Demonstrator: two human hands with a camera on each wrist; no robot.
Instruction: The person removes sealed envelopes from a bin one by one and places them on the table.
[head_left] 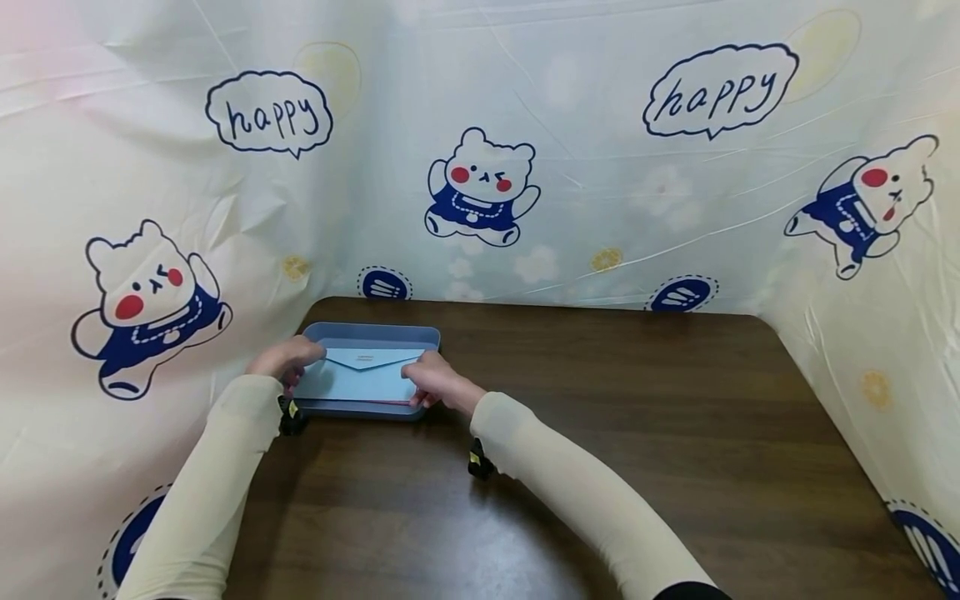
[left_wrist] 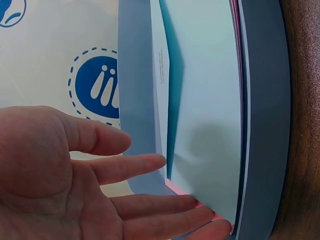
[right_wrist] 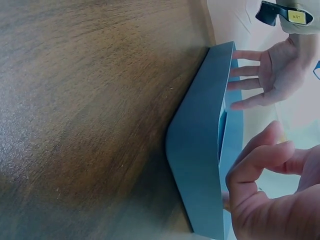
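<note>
A light blue envelope [head_left: 360,383] with a pointed flap lies in a blue tray [head_left: 375,332] at the table's far left. Pink edges [left_wrist: 177,188] show beneath it, so more paper lies under it. My left hand [head_left: 287,360] is at the tray's left end; in the left wrist view its fingers are fairly straight, and the lower fingertips touch the stack's end. At the envelope's right end is my right hand [head_left: 438,382], with bent fingers [right_wrist: 250,170] over the tray wall. Whether they pinch the envelope is hidden by the wall.
The tray stands on a dark brown wooden table [head_left: 600,417]. A pale printed cloth [head_left: 585,183] with cartoon bears hangs behind the table and along both sides, close to the left hand. Each wrist carries a small black camera strap [head_left: 480,460].
</note>
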